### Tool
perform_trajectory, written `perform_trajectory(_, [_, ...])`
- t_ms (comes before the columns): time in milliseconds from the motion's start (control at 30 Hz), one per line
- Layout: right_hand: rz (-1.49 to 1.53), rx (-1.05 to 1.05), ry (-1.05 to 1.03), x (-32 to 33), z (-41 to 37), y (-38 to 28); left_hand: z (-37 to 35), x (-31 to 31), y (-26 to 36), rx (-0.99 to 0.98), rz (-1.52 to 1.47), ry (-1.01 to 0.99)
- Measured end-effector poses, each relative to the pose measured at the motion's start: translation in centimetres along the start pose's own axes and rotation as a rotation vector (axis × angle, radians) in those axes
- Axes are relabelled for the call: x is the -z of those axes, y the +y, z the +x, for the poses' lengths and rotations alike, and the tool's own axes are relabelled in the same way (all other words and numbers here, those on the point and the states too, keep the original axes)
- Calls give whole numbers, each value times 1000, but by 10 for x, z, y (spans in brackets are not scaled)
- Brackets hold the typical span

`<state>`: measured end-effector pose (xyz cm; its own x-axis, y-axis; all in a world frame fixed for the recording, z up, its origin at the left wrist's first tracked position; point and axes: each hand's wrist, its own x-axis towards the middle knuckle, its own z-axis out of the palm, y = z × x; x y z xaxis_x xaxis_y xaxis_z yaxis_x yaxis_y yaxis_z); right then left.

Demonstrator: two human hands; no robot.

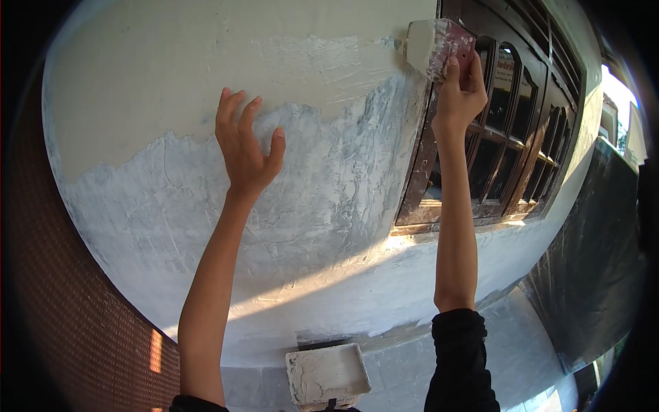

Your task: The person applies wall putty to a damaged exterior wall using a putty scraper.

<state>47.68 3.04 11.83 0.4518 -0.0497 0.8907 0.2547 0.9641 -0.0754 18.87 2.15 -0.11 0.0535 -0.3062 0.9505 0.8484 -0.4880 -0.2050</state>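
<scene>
My right hand (458,103) is raised at the upper right, its fingers pinching a reddish-brown putty spreader (461,42). A thick load of cream putty (420,44) covers the spreader's left part, which overlaps the wall right beside the window frame. My left hand (248,151) is up in front of the wall (288,199), fingers apart and holding nothing. Cream putty coats the upper wall down to a ragged edge around that hand. Below this edge the surface is patchy grey-white with scrape marks.
A dark brown wooden window (494,158) with glass panes borders the wall on the right. On the grey tiled floor (405,367) stands a putty-smeared tub (300,388) with putty inside. Brown woven material (75,309) lines the left; a dark sheet (590,254) is at the right.
</scene>
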Motion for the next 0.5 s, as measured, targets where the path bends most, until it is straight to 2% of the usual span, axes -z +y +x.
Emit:
perform_trajectory(67, [185,-60,-114,-28,-27,-21,0,0,-2,3,-11,7])
perform_trajectory(100, [165,-78,-159,-45,-45,-26,-1,0,-2,8,-25,17])
perform_trajectory(167, [37,25,-254,-64,-66,-30,-3,0,-2,-1,-42,15])
perform_trajectory(233, [-91,-28,-193,-58,-59,-20,-2,1,-5,-20,-53,17])
perform_trajectory(333, [-69,18,25,-23,-21,6,-1,0,-3,2,-27,29])
perform_trajectory(367, [-68,18,24,-21,-19,3,-1,0,-2,2,-25,20])
perform_trajectory(433, [43,-118,43,-17,-14,-11,0,0,-1,2,-25,11])
perform_trajectory(500, [155,-153,-86,-46,-36,-23,-1,0,0,18,-18,6])
